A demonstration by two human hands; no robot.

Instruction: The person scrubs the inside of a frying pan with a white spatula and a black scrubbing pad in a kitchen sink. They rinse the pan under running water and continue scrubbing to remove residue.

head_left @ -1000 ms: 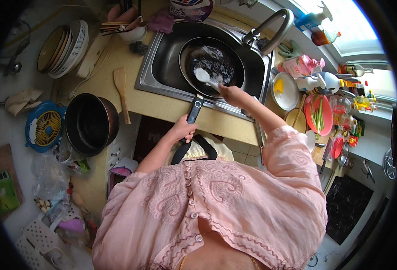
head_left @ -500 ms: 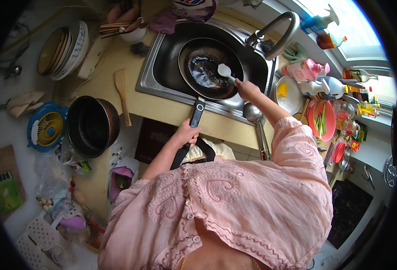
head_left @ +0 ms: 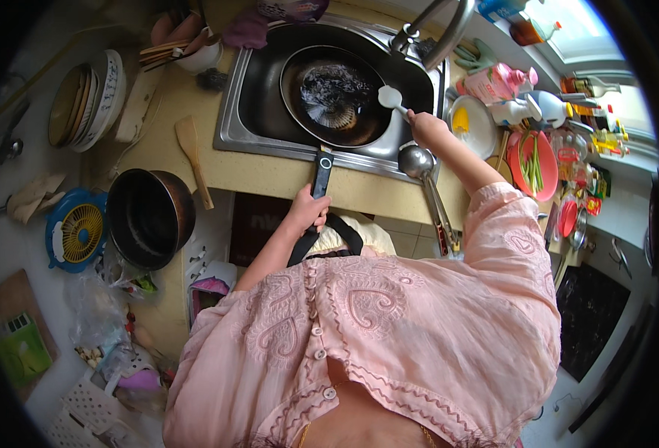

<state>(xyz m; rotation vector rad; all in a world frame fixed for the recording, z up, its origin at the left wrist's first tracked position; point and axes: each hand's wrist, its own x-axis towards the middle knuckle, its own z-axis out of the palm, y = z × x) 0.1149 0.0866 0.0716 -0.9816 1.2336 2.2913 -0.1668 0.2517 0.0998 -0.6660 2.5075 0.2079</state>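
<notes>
A dark frying pan (head_left: 292,112) rests in the steel sink, its inside wet and shiny with browned patches. My left hand (head_left: 308,210) is closed around the pan's black handle (head_left: 322,173), which sticks out over the counter's front edge. In my right hand (head_left: 428,131) is the handle of a white, round-headed dish brush (head_left: 390,96). Its head hovers at the pan's right rim; whether it touches is unclear. The sink (head_left: 251,89) surrounds the pan, and the curved faucet (head_left: 452,33) stands at the back right.
Right of the sink are a ladle (head_left: 417,159), a white plate (head_left: 481,138), a red bowl of green stalks (head_left: 544,179) and several bottles. On the left lie a wooden spatula (head_left: 189,145), a dark pot (head_left: 139,224), stacked plates (head_left: 109,104) and a blue-yellow fan (head_left: 75,230).
My right hand has moved the dish brush rightward, from inside the pan to its right rim. My left hand keeps its hold on the handle. The whole view has shifted slightly.
</notes>
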